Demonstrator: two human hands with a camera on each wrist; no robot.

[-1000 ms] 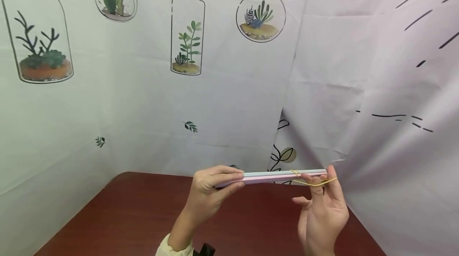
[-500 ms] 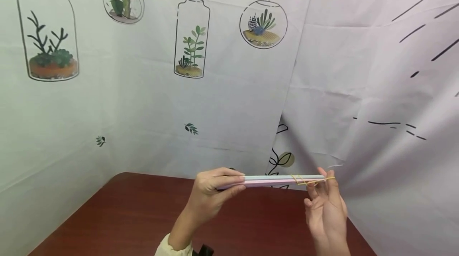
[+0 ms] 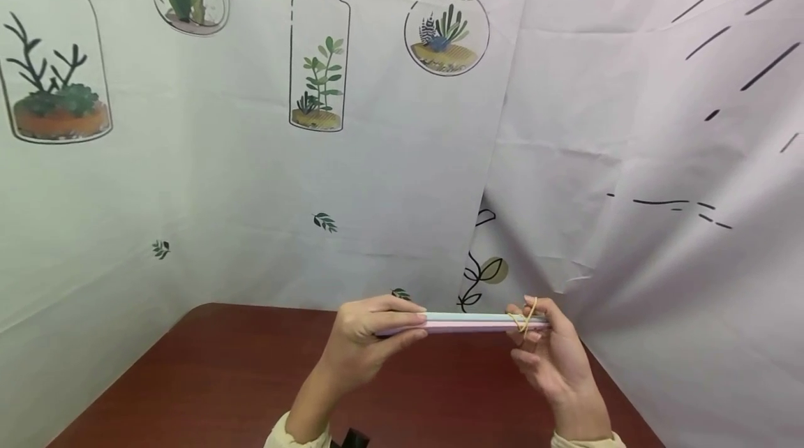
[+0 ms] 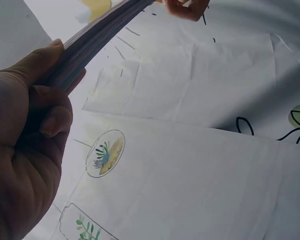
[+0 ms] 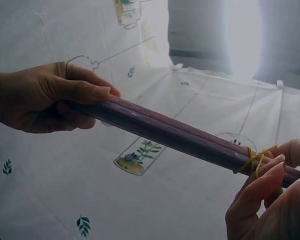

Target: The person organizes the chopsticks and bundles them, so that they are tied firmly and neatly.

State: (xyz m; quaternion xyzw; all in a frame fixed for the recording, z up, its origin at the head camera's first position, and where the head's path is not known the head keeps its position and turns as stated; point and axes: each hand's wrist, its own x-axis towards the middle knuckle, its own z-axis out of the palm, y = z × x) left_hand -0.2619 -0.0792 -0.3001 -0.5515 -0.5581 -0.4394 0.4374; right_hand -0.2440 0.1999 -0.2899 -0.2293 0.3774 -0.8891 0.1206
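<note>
1. Head view: a flat bundle of pastel sheets (image 3: 467, 322), light blue on top and pink below, is held in the air above the far edge of a dark red table (image 3: 220, 378). Its long axis runs level, left to right. The left hand (image 3: 370, 336) pinches the left end between thumb and curled fingers. The right hand (image 3: 549, 350) closes round the right end, where a yellow rubber band (image 3: 526, 317) wraps the bundle. A printed curtain (image 3: 251, 155) hangs close behind and on the right, just past the bundle's right end; the table in front lies open. No readable writing shows.

2. Left wrist view: the left hand (image 4: 25, 145) clamps the bundle (image 4: 100, 35) edge-on, thumb on top; the bundle points up and away toward the right hand's fingertips (image 4: 185, 7) at the top edge.

3. Right wrist view: the bundle (image 5: 180, 132) slopes from the left hand (image 5: 45, 100) at upper left down to the right hand (image 5: 270, 200) at lower right. The band (image 5: 253, 159) crosses it just beside the curled right fingers.
</note>
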